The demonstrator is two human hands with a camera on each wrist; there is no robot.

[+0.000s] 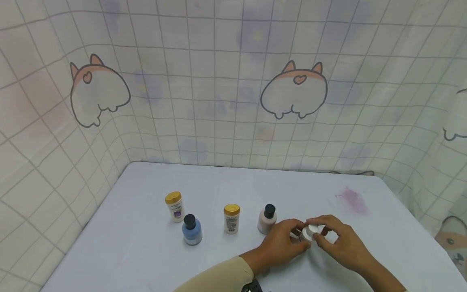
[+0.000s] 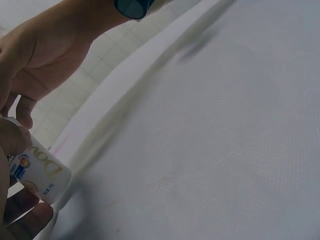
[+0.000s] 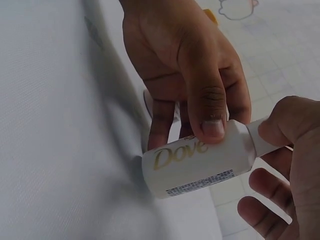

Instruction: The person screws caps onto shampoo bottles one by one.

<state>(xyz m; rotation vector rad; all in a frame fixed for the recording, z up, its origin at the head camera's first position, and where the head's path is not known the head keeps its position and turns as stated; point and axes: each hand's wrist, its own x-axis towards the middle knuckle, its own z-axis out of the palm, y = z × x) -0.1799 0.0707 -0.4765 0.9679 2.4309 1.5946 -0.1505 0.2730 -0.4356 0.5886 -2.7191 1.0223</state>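
A small white Dove bottle [image 3: 200, 162] with a white cap [image 1: 312, 230] is held in the air above the table, tilted. My left hand [image 1: 282, 241] grips its body, thumb on one side and fingers on the other. The cap end is pinched between the thumb and fingers of my right hand [image 1: 339, 245]. In the right wrist view the cap [image 3: 260, 137] sits at the bottle's shoulder, partly hidden by the right thumb. Just left of my left hand stands a pale pink bottle [image 1: 265, 224] with a black cap.
Farther left on the white table [image 1: 146, 263] stand a gold-capped white bottle [image 1: 231, 223], a blue bottle [image 1: 192, 235] with a black cap and another gold-capped white bottle [image 1: 176, 211]. A pink stain [image 1: 353, 200] marks the back right. Grid-patterned cloth [image 1: 226, 93] hangs behind the table.
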